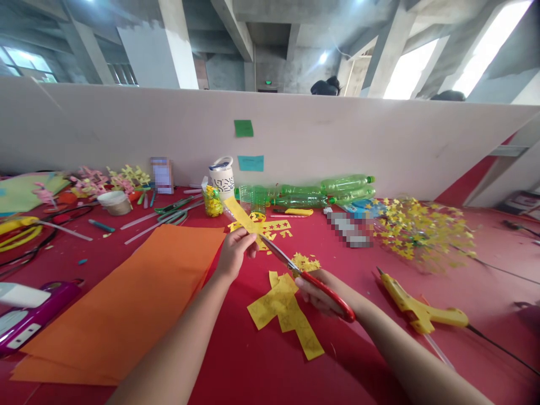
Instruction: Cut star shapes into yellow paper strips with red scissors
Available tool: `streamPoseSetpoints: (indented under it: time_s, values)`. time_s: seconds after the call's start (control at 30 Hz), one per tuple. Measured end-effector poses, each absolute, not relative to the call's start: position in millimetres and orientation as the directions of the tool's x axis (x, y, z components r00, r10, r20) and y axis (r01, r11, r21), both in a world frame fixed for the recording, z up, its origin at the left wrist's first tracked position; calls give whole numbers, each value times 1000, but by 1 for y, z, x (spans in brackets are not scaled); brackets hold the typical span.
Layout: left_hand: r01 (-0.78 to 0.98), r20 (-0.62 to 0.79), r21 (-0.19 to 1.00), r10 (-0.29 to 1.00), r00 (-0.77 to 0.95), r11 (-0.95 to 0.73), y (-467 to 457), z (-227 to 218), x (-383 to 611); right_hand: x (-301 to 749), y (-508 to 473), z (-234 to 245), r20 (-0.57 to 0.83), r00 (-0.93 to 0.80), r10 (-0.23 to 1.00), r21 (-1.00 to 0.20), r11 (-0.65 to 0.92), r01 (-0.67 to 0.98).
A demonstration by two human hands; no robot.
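Observation:
Between the thumb and fingers of my left hand (pixel 237 251) is a yellow paper strip (pixel 242 215), its long end pointing up and left. My right hand (pixel 323 292) grips red-handled scissors (pixel 324 289), whose blades reach the strip's edge beside my left fingers. Below the scissors lie several yellow paper pieces (pixel 280 304) with faint star outlines, overlapping on the red table (pixel 236 360). Behind the scissors is a small pile of cut yellow stars (pixel 306 262). Farther back rest yellow scraps with star-shaped holes (pixel 276 226), partly hidden by my left hand and the strip.
Orange sheets (pixel 126 298) lie at left, near a purple power strip (pixel 46 309). A yellow glue gun (pixel 422 306) and a bunch of yellow stars (pixel 417 228) are at right. Green bottles (pixel 346 184), a white tumbler (pixel 222 179) and a yellow cutter (pixel 299 212) line the back.

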State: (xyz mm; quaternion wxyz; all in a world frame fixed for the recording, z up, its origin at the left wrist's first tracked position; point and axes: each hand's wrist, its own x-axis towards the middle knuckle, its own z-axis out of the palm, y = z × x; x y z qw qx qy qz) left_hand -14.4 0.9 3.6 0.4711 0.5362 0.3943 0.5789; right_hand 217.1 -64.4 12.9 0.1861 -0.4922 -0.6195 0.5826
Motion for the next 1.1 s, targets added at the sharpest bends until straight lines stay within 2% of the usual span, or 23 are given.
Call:
streamPoseSetpoints:
  time_s: [0.27,0.77,1.1]
  values:
    - [-166,241,955,969,-43,-245,-5,3,-2,215,-68,17,-277,-492,825,-925,-91,368]
    - [-292,143,944,988,-54,-152,-11,3,9,206,-75,12,-259,-518,815,-954,-130,271]
    - [-306,146,939,988,-53,-155,-10,1,9,204,-76,15,-282,-508,814,-948,-154,279]
